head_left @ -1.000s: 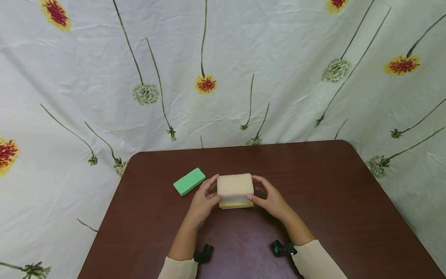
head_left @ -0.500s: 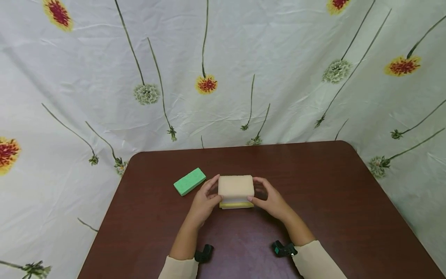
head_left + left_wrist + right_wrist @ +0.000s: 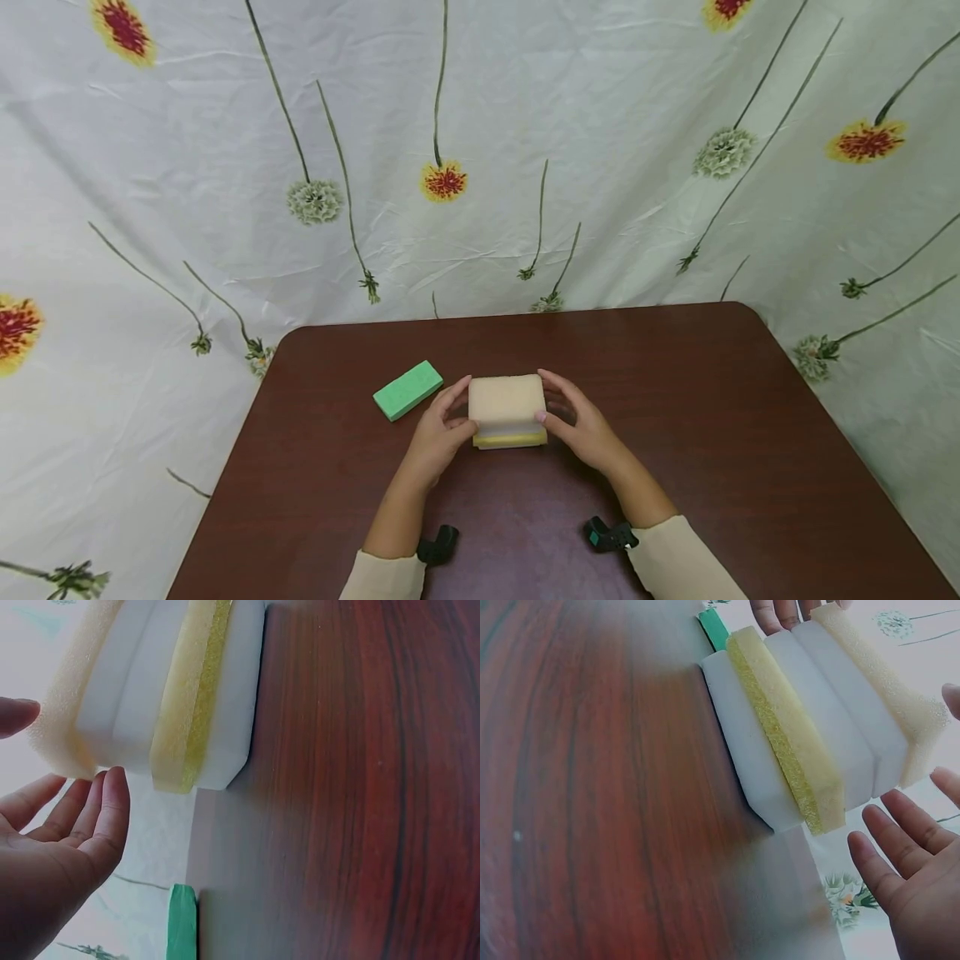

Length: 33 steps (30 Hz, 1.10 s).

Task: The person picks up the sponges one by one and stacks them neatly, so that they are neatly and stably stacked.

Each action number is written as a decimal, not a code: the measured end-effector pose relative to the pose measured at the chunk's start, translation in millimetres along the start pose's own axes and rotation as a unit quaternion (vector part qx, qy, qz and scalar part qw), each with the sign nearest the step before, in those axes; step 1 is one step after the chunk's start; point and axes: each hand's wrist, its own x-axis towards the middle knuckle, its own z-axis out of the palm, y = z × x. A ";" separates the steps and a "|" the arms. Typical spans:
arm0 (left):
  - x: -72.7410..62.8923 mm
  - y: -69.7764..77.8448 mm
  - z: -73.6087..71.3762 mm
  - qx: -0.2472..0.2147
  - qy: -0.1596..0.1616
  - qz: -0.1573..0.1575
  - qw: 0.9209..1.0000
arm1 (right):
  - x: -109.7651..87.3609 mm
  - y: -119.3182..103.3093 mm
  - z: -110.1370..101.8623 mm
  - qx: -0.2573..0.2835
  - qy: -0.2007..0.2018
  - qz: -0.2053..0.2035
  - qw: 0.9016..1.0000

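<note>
The stack of cream, white and yellow foam blocks (image 3: 508, 408) stands upright on the dark red-brown wooden table (image 3: 675, 400) between your two hands, its layers slightly out of line. From the bottom you have a white block (image 3: 742, 742), a yellow two-toned sponge slab (image 3: 784, 731), a pair of white blocks (image 3: 836, 712) and a cream porous sponge (image 3: 881, 675) on top. What has just changed is your right hand (image 3: 591, 432): half a second ago its fingertips sat lower on the right side, and now thumb and index are higher, near the top sponge. The stack has not toppled, so I judge that it bears itself without a squeeze from that side. Your right fingers are spread, thumb well apart from them, and appear just clear of the blocks. Your left hand (image 3: 436, 437) stays put, loosely curved and thumb apart, its fingertips seeming to touch the left side near the top; how firmly, you cannot tell. A bright green rectangular sponge (image 3: 408, 390) lies apart, beyond your left fingers.
</note>
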 end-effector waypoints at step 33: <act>-6.8 4.9 -18.9 -0.012 0.019 -0.013 1.000 | 2.4 -6.0 -1.9 -0.010 0.002 0.006 1.000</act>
